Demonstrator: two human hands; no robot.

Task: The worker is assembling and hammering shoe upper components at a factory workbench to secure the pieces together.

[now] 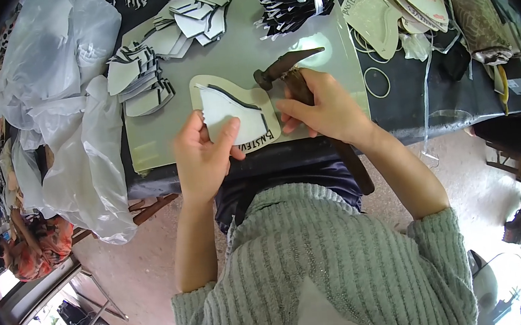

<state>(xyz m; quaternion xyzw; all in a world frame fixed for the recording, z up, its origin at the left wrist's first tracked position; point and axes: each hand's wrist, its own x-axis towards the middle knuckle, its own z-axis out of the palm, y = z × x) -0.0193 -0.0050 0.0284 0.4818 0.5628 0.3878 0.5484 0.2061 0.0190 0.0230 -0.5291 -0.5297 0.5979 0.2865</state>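
Observation:
My left hand (pixel 202 159) is closed on the left side of a white shoe-upper piece (pixel 223 110), its thumb lying on top. Dark strips run along the piece's upper and right edges. Under it is a larger cream template (pixel 273 118) with black lettering, close to the board's near edge. My left fingers beneath are partly hidden, so I cannot tell how far they grip the template. Just to the right, my right hand (pixel 331 107) is wrapped round a hammer (pixel 286 64). Its dark metal head is above the template's right side, and the handle (pixel 355 171) slants down past my wrist.
A pale green board (pixel 166 140) covers the middle of the black table. Stacks of white cut pieces (pixel 197 17) and a tied bundle of black strips (pixel 294 0) lie at its far side. Cream templates (pixel 376 20) are at right, plastic bags (pixel 67 106) at left. Another person (pixel 38 249) sits far left.

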